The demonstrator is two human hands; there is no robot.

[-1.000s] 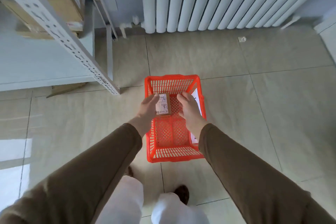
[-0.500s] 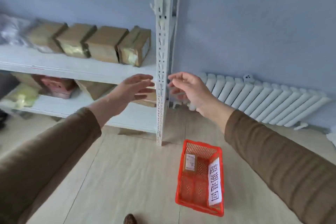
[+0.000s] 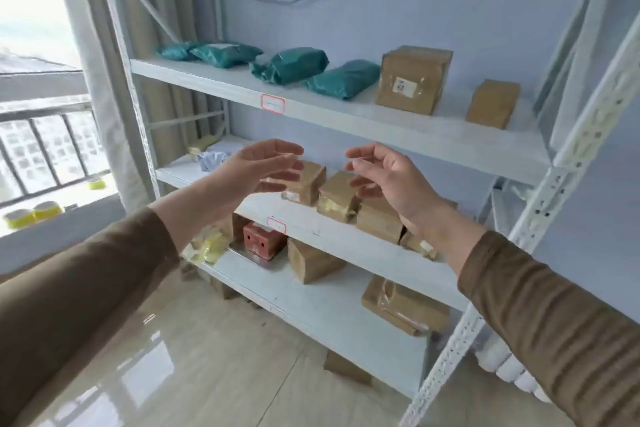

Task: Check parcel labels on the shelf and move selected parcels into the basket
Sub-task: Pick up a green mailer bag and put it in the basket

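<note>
- Both hands are up in front of the shelf (image 3: 346, 121), the left hand (image 3: 256, 173) and the right hand (image 3: 391, 180) facing each other with fingers loosely spread, holding nothing.
- Behind them on the shelf's middle board sits a row of brown parcels (image 3: 339, 196). The fingertips look close to the boxes, but I cannot tell whether they touch.
- I'd judge the step to be picking one of these boxes to read its label.
- To do it well: close in from both sides of a single box and lift it straight out so its tight neighbours stay put.
- Turn the taped face toward the eyes; the labels here are too blurred to read.
- Teal bags (image 3: 287, 66) lie on the board above the parcels.
- No basket shows from here.
</note>
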